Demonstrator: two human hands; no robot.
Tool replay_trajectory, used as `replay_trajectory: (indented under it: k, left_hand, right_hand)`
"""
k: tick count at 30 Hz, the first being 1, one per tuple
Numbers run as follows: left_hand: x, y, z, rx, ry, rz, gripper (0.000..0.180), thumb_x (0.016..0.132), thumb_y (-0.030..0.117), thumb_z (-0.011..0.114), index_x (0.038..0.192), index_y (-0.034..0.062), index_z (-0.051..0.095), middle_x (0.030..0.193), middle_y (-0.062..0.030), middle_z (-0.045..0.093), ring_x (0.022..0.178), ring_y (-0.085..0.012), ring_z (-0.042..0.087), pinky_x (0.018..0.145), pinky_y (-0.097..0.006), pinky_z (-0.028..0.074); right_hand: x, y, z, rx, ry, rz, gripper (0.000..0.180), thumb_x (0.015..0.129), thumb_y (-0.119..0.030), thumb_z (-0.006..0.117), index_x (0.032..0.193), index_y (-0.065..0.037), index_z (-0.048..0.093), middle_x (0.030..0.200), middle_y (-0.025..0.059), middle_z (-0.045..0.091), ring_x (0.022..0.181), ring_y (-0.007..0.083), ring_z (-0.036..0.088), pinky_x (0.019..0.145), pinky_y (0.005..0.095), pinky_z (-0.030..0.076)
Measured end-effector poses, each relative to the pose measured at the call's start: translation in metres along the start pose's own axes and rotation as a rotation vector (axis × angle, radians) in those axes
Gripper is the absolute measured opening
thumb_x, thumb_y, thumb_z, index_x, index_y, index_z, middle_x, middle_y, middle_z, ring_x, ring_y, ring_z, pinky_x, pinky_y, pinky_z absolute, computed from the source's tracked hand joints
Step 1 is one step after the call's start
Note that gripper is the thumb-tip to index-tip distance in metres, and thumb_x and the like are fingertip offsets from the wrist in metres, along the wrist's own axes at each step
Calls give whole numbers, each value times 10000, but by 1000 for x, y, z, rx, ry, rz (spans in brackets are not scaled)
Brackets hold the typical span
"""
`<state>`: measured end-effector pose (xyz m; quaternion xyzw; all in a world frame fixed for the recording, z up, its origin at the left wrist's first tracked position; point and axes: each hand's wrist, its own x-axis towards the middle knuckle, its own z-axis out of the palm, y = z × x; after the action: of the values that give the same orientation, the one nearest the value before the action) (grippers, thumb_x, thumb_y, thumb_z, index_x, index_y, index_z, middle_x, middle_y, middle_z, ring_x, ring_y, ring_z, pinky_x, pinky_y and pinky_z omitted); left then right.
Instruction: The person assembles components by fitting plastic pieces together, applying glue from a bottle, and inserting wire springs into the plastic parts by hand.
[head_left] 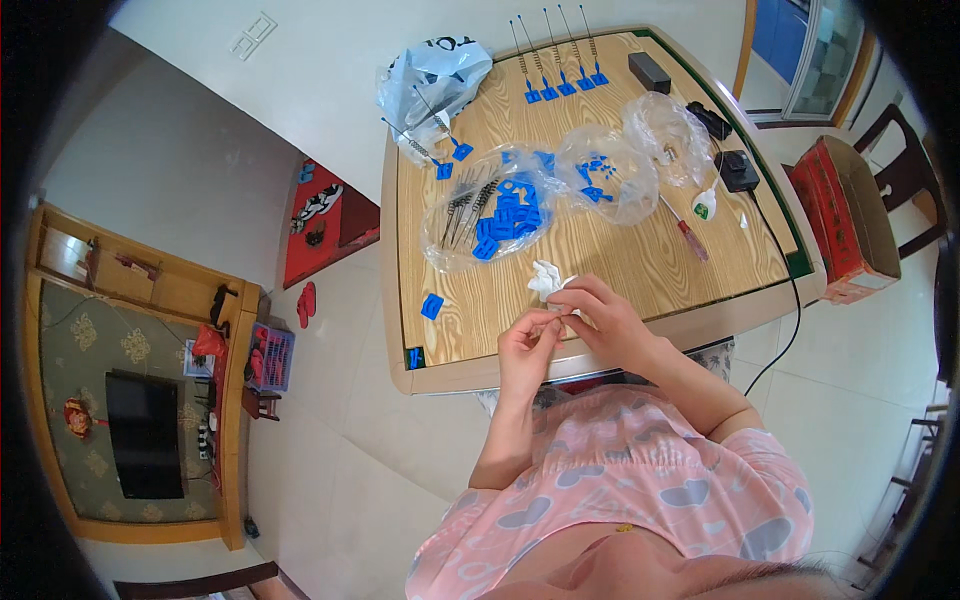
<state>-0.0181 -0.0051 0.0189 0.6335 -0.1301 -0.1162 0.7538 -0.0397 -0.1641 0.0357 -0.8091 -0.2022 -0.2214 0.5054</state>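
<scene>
My left hand (528, 345) and my right hand (607, 318) meet over the near edge of the table, fingertips pinched together. Whatever lies between them is too small to make out. A crumpled white tissue (546, 279) is just beyond the fingers. Off to the left lies a blue plastic piece (432, 306), and another small blue piece (415, 357) sits at the near left corner. Ahead, an opened clear bag (450, 255) bears a pile of blue plastic parts (512, 215) and dark metal springs (462, 212).
Several blue-based spring rods (567, 87) line the far edge; two more lie beside a pale blue bag (440, 85). Clear bags (628, 200), a screwdriver (690, 240), a white-and-green item (704, 206) and a black adapter (737, 171) with a cable occupy the right. A red box (845, 220) stands beyond.
</scene>
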Motion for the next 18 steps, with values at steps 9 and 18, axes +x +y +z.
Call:
replay_trajectory:
  k: [9, 18]
  left_hand:
    - [2, -4, 2, -107, 29, -12, 134, 900, 4, 547, 999, -21, 633, 869, -66, 627, 712, -110, 588, 631, -232, 496]
    - [7, -5, -5, -436, 73, -113, 177, 902, 49, 562, 1036, -49, 623, 894, -104, 650, 724, -129, 600, 607, -258, 508]
  right_hand:
    - [-1, -2, 4, -17, 67, 70, 288, 813, 16, 575, 1084, -77, 546, 984, 112, 510, 818, 284, 591, 678, 348, 504]
    - [-2, 4, 5, 83, 171, 75, 325, 776, 61, 627, 1065, -66, 550, 970, 98, 524, 811, 198, 588, 666, 281, 494]
